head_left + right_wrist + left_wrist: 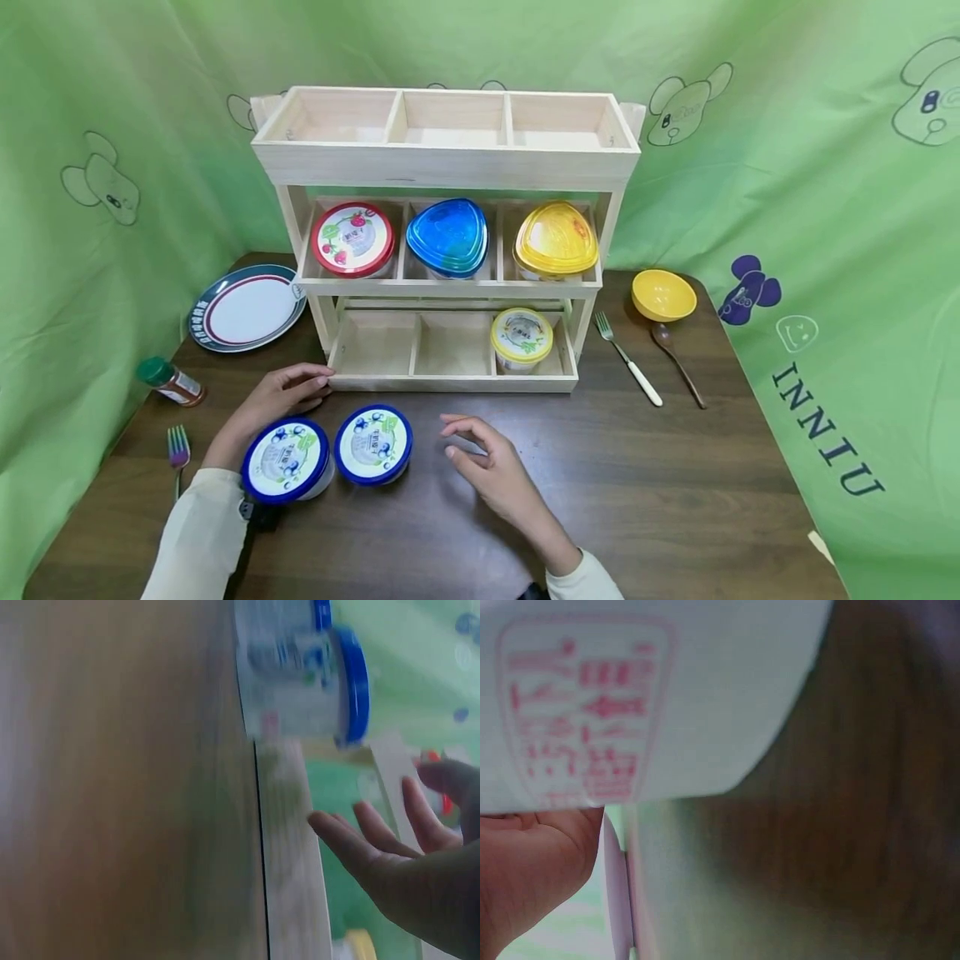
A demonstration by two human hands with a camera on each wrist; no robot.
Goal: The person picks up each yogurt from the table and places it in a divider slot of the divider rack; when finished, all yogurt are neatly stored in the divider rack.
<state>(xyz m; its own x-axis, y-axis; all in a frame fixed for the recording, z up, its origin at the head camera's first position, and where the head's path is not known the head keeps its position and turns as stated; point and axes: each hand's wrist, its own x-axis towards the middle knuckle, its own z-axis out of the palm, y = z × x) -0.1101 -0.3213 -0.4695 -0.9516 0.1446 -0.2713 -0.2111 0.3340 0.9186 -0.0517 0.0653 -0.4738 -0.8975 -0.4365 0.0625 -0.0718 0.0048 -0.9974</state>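
Observation:
My left hand (288,390) reaches past a blue-lidded tub (285,460), its fingertips right at the lower left front corner of the wooden shelf rack (453,383). In the left wrist view the white tub wall (705,690) with pink lettering hides most of that hand. A second blue-lidded tub (373,444) stands just right of the first; both lids show blueberries. To the right of the tubs my right hand (491,471) hovers over the table with loosely bent fingers and nothing in them. The right wrist view shows its fingers (345,836) spread apart.
On the rack's middle tier sit a red-lidded tub (352,239), a blue container (448,237) and a yellow container (557,239); a yellow-lidded tub (521,339) is below. Around it lie a plate (202,321), spice jar (171,381), forks, a wooden spoon (678,362) and yellow bowl (663,295).

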